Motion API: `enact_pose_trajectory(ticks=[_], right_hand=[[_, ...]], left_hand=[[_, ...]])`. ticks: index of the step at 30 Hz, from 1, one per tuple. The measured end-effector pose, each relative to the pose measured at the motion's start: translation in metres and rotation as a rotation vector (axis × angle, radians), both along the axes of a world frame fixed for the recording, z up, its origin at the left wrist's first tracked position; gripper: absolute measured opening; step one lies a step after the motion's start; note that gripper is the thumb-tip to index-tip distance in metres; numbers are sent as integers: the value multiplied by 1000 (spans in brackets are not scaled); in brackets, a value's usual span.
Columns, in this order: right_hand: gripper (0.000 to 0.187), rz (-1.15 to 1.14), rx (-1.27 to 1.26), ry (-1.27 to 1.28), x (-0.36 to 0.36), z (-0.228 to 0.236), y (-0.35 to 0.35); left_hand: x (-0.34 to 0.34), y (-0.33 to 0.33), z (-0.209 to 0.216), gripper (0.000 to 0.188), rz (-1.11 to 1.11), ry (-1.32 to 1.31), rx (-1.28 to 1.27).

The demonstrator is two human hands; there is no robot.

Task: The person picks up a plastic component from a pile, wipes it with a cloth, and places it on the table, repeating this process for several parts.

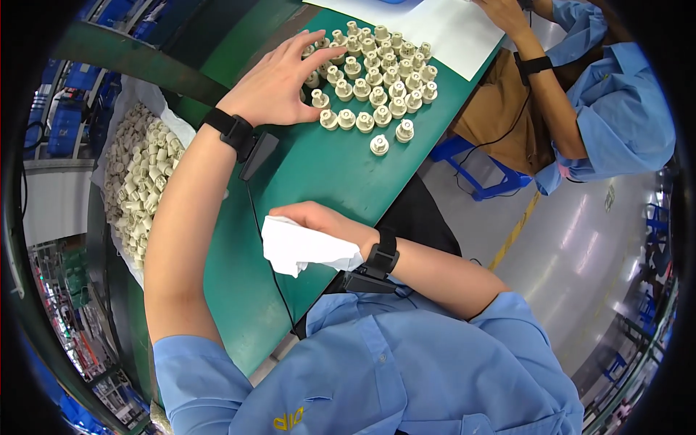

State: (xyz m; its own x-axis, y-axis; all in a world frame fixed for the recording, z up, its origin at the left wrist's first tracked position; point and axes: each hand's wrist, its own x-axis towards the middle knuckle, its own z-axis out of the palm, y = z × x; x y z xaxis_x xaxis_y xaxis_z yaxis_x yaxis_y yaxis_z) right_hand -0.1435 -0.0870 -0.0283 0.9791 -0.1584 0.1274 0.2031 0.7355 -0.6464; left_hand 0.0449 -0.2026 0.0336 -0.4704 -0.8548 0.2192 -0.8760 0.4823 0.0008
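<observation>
A group of small cream plastic parts point(373, 77), round-based with a narrower stem on top, stands upright on the green tabletop point(312, 167). My left hand point(279, 81) lies along the group's left side. Its fingers are spread, with thumb and fingertips at the outermost parts; whether they touch is hard to tell. Two parts sit a little apart at the near right of the group. Closer to my body, my right hand point(325, 222) is closed on a white cloth point(301, 246), which hangs over the fingers and hides most of them.
Left of the table, a lined bin point(181, 129) holds a heap of similar cream parts point(148, 170). White paper point(435, 32) covers the table's far end. A co-worker's arm point(540, 72) reaches in there, beside a blue stool point(482, 174). A black cable point(264, 254) crosses the tabletop.
</observation>
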Motion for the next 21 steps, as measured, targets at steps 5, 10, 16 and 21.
enact_pose_trajectory(ticks=[5, 10, 16, 21], right_hand=[[14, -18, -105, -9, 2, -3, -1], [11, 1, -57, 5, 4, -1, -3], [12, -4, -71, 14, 5, 1, -5], [12, -7, -20, -32, 3, 1, -4]], left_hand=[[0, -3, -5, 82, -14, 76, -7], [1, -2, -9, 78, -2, 120, -34], [4, -6, -13, 76, 43, 201, -18], [1, -8, -17, 75, 108, 284, -45]])
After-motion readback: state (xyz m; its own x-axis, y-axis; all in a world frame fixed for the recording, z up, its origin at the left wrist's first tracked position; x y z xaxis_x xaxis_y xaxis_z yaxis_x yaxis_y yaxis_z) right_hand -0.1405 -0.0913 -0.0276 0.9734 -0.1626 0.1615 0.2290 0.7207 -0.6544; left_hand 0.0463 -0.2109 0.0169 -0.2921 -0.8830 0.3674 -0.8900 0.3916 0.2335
